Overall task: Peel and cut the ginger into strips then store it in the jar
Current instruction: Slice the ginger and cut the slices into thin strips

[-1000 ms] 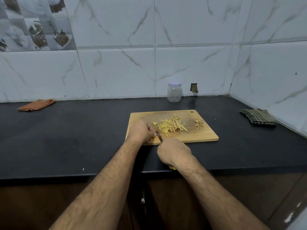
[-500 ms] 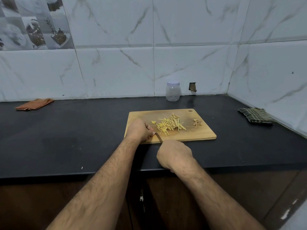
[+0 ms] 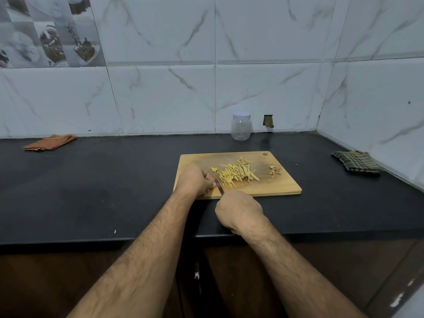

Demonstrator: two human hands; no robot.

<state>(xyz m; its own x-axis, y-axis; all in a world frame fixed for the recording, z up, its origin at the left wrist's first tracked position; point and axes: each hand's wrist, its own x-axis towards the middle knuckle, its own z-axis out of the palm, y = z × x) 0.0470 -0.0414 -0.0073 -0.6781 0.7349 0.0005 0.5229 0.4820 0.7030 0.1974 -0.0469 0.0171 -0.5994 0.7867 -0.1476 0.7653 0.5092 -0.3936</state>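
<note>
On the near-left corner of the wooden cutting board, the left hand is lying with its fingers curled downward, apparently pinning a remaining piece of ginger; the piece itself is hidden beneath the fingers, so its size cannot be told. Just right of those fingertips, the knife is showing only a short dark stretch of blade, angled away from the body and slightly leftward. The right hand is gripping the handle in a closed fist, hovering over the board's near edge and the black countertop. The blade is thus lying between the two hands, almost touching the left knuckles, and this narrow gap is the relation governing the next stroke.

The cut ginger strips are forming a loose pile immediately right of the blade, their long axes running mostly away from the viewer and tilting rightward. A small heap of peel scraps is resting near the board's right edge, well apart from the strips. The jar, lid on, is standing against the tiled wall beyond the board, nearer to the right hand's side.

Judgement: slicing is nearing completion, and transfer to the jar is not yet begun.
</note>
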